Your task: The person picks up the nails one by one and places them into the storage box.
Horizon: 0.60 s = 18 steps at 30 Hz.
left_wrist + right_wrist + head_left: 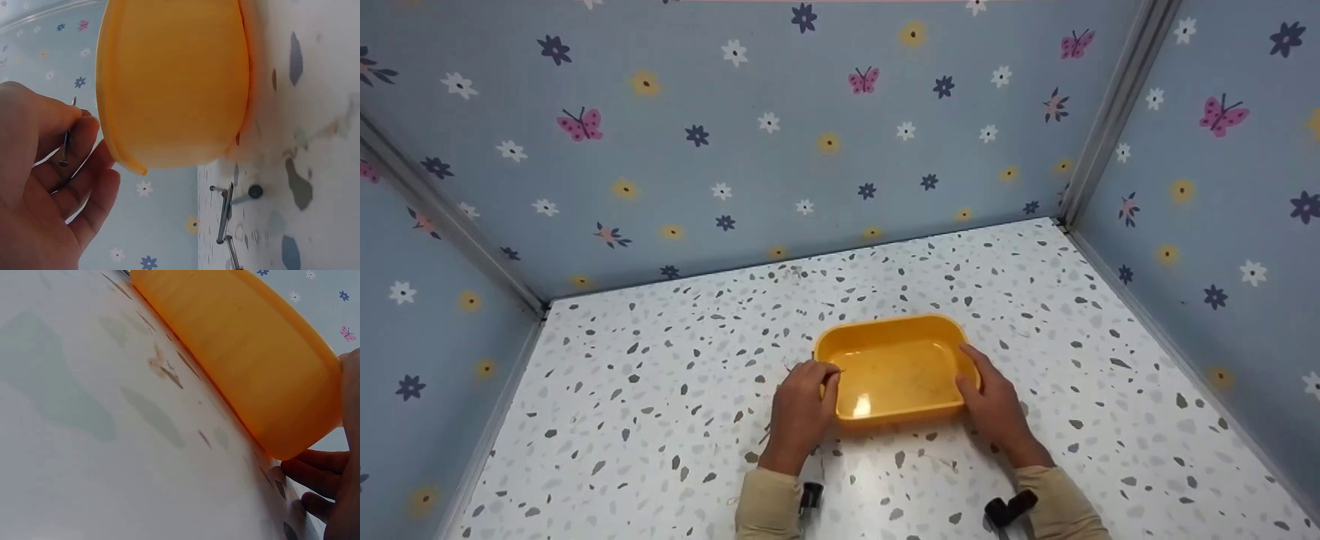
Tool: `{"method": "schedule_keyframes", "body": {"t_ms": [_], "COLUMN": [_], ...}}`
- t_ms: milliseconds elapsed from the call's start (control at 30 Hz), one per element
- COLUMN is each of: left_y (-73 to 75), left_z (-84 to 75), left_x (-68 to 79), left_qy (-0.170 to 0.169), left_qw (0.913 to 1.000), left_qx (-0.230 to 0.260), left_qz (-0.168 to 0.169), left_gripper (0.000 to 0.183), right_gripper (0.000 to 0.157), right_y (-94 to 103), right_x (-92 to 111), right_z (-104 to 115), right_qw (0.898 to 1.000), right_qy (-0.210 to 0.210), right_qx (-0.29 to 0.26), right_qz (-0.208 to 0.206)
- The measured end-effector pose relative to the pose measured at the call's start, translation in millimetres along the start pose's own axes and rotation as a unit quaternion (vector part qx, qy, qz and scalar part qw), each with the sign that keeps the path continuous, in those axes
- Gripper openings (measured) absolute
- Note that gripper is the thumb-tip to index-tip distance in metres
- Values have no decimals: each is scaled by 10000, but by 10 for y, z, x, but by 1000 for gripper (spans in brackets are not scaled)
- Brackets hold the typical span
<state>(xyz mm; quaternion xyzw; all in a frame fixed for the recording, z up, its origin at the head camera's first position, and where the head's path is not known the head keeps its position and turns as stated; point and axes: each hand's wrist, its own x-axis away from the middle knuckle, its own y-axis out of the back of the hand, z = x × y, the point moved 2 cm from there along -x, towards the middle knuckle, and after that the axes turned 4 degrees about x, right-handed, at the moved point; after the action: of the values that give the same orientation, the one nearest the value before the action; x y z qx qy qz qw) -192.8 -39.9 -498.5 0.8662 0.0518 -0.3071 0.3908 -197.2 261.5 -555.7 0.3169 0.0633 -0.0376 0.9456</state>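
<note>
A shallow yellow plastic tray (pixel 896 371) with rounded corners sits on the speckled tabletop. My left hand (pixel 802 401) is at the tray's left rim and pinches a nail (pixel 66 145) between thumb and forefinger, its head pointing down in the left wrist view. On the tray's right side my right hand (pixel 996 401) grips the wall, thumb over the inside and fingers along the outside. More loose nails (pixel 224 216) lie on the table to the left of the tray, partly hidden by my left hand in the head view.
The white speckled tabletop (pixel 645 420) is bounded by blue flowered panels (pixel 780 150) at the back and both sides. Black wrist mounts (pixel 1011 508) show at both sleeves.
</note>
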Motion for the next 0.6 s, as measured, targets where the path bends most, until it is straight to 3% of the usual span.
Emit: {"method": "schedule_keyframes", "body": {"t_ms": [133, 233, 367, 600], "left_y": [-49, -81, -115, -155], "left_z": [-88, -151, -216, -315], "left_x": [-28, -64, -122, -258], "left_qy": [-179, -354, -572, -759], "left_qw": [9995, 9968, 9883, 9718], "left_qx": [-14, -123, -364, -623], "left_qz": [256, 700, 1363, 2144], "left_gripper": [5, 5, 7, 10], "right_gripper": [53, 53, 52, 52], "right_y": [11, 9, 6, 11], "right_x": [1, 3, 3, -3], "right_z": [-14, -20, -10, 4], "right_qw": [10000, 10000, 10000, 10000], "right_qy": [33, 14, -33, -76], "right_qx": [-51, -44, -1, -24], "right_qz": [-49, -61, -48, 16]}}
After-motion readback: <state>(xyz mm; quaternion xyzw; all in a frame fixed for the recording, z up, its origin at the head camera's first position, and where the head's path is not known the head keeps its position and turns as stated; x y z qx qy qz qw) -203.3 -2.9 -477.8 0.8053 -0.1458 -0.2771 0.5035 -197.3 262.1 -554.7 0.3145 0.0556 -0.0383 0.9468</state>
